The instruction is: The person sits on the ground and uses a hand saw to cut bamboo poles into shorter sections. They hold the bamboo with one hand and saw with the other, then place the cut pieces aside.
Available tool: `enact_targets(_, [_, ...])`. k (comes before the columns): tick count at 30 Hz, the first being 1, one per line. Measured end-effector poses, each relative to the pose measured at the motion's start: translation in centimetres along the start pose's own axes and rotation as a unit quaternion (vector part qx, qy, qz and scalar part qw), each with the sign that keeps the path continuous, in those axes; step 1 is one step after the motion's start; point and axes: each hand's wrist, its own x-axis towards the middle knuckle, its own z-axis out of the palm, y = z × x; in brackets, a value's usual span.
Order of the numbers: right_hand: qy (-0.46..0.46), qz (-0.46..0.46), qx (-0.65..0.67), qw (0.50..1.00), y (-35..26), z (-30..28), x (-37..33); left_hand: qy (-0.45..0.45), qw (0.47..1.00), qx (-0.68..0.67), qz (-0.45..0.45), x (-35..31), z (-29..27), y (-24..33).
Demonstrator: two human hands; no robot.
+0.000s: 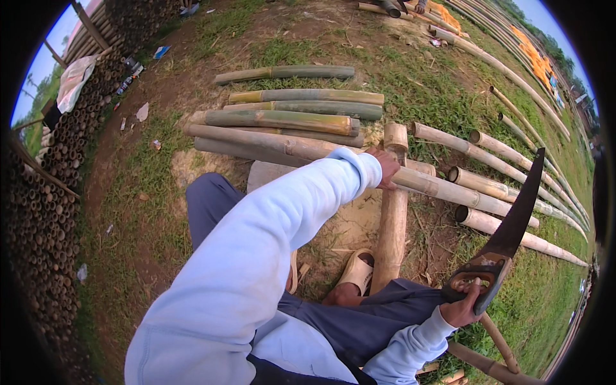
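Note:
A long pale bamboo pole (455, 190) runs across in front of me from left to right. My left hand (386, 169) is closed round it, close to where it crosses a thick notched bamboo post (389, 234). At the lower right, my right hand (464, 309) grips the wooden handle of a hand saw (495, 260). The saw's dark blade points up and to the right, and in the picture it overlaps the pole's right end; whether they touch I cannot tell.
Several cut green bamboo lengths (295, 120) lie on the ground ahead to the left. Longer bamboo poles (487, 157) stretch away on the right. A tall stack of bamboo (45, 237) fills the left side. My sandalled foot (355, 273) is beside the post.

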Motion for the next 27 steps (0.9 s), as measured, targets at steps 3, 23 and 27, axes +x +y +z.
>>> enact_targets(3, [0.009, 0.010, 0.002, 1.000, -0.6, 0.2, -0.1, -0.007, 1.000, 0.014, 0.001, 0.3, 0.7, 0.4])
enact_targets(23, [0.042, 0.032, -0.012, 0.999, -1.4, -1.9, 0.3, 0.045, 0.995, -0.046, -0.082, 5.2, 2.1, -2.2])
enact_targets(27, [0.057, 0.037, -0.008, 0.998, -1.1, -2.2, 0.2, 0.025, 0.992, -0.054, -0.115, 5.6, 2.5, -2.4])
